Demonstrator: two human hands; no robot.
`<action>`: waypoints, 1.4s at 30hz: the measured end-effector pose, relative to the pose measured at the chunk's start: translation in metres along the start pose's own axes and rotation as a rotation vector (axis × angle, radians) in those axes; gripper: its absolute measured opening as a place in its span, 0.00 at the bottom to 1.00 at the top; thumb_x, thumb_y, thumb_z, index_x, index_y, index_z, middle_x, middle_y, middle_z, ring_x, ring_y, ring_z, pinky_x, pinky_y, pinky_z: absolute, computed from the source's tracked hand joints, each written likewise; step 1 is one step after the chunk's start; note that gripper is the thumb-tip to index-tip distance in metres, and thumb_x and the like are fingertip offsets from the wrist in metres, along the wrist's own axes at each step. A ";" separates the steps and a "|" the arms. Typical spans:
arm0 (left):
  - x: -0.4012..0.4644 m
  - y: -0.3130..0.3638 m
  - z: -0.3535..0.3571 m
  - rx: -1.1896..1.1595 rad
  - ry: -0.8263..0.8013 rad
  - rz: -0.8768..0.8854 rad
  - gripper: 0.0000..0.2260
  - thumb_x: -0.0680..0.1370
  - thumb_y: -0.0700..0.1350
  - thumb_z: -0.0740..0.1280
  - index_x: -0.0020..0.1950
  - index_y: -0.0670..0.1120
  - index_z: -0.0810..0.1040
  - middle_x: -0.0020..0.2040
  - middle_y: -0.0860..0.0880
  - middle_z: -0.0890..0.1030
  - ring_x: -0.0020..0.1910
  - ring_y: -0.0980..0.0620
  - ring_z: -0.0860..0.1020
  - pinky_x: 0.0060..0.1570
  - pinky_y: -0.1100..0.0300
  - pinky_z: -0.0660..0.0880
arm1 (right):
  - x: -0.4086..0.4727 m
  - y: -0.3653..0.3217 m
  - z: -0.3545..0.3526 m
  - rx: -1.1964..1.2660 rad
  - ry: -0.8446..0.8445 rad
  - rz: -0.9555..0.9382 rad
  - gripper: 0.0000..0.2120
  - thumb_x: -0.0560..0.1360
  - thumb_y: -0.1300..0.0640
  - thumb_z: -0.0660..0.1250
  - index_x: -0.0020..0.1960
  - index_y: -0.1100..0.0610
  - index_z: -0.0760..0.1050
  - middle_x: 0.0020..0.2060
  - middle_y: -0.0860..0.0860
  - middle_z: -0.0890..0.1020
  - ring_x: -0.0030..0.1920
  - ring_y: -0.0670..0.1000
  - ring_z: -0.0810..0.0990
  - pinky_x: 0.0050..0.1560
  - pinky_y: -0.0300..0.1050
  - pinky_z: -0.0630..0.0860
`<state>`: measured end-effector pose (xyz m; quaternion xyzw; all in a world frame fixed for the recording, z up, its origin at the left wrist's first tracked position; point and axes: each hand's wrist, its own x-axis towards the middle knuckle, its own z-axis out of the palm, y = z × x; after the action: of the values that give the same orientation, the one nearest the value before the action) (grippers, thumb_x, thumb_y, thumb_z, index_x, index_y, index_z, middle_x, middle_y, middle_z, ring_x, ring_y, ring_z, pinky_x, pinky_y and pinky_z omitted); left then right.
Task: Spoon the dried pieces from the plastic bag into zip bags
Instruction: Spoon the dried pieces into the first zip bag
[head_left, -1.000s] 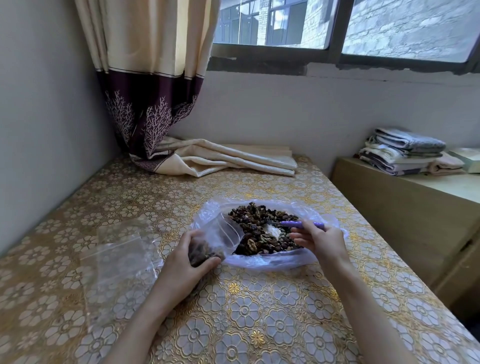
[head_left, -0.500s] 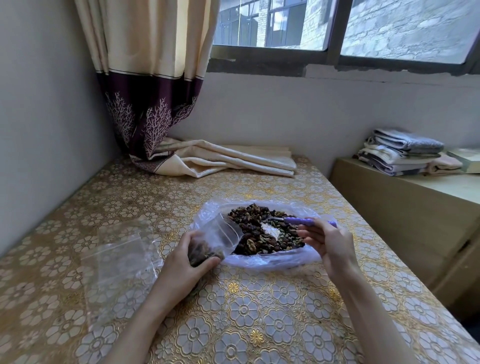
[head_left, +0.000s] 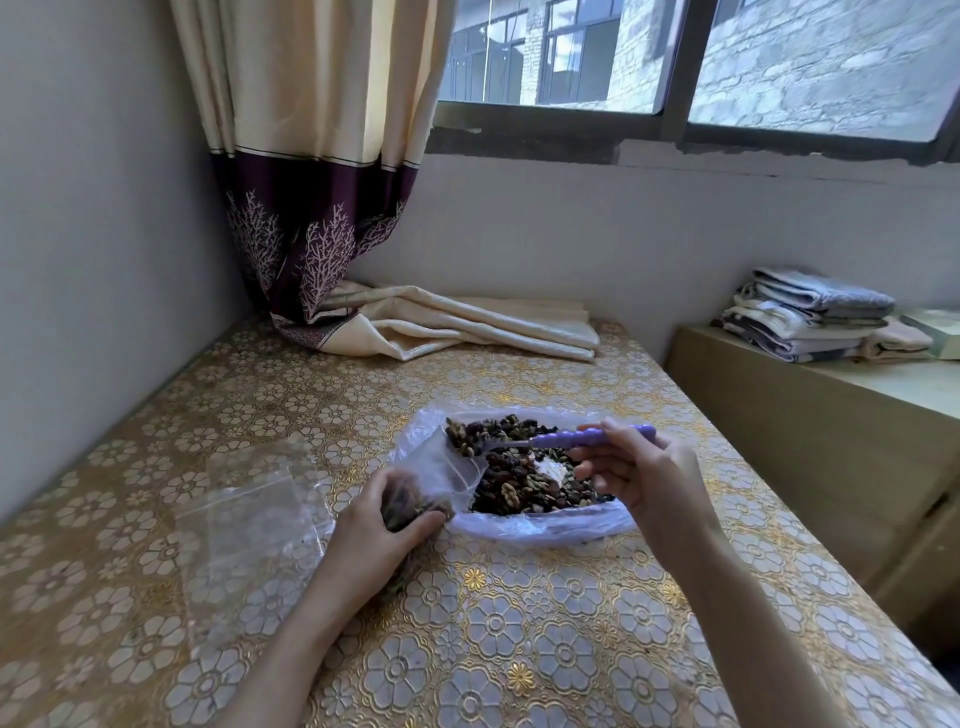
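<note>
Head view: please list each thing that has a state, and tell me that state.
Plastic bag: open, holding dried pieces.
Zip bag: mouth open, partly filled, gripped by left hand.
Spoon: loaded, raised at the zip bag's mouth, held by right hand.
Spare zip bags: empty, lying flat.

bare tablecloth (head_left: 519, 649) in front of both hands gives free passage. plastic bag (head_left: 540, 527) blocks the centre, empty zip bags (head_left: 249, 514) lie flat at left, curtain (head_left: 441, 332) heaped at the far edge, wall (head_left: 93, 260) closes the left side.
</note>
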<state>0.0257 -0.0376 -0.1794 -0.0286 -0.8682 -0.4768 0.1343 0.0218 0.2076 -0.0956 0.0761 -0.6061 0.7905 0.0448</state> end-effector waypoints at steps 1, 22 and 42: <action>0.000 0.001 0.000 -0.010 0.003 -0.006 0.17 0.68 0.56 0.72 0.52 0.56 0.71 0.48 0.59 0.80 0.45 0.65 0.77 0.38 0.74 0.70 | -0.003 -0.001 0.005 -0.045 -0.035 -0.020 0.12 0.78 0.63 0.60 0.40 0.66 0.79 0.33 0.57 0.84 0.30 0.50 0.79 0.28 0.35 0.74; 0.001 0.009 0.002 -0.301 0.105 -0.003 0.22 0.63 0.52 0.75 0.53 0.58 0.70 0.50 0.58 0.77 0.45 0.68 0.77 0.38 0.75 0.72 | 0.001 -0.008 0.017 -0.098 -0.031 -0.270 0.09 0.78 0.65 0.60 0.47 0.62 0.79 0.33 0.56 0.83 0.32 0.51 0.80 0.32 0.38 0.76; -0.002 0.005 0.002 0.118 0.106 0.017 0.22 0.66 0.54 0.75 0.53 0.55 0.67 0.48 0.55 0.77 0.48 0.53 0.77 0.43 0.61 0.72 | 0.026 0.038 -0.029 -0.508 0.358 -0.169 0.14 0.79 0.56 0.62 0.40 0.60 0.80 0.34 0.51 0.85 0.28 0.46 0.79 0.28 0.37 0.74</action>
<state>0.0285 -0.0329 -0.1764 -0.0029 -0.8862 -0.4244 0.1856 -0.0118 0.2247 -0.1343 -0.0277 -0.7579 0.6083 0.2339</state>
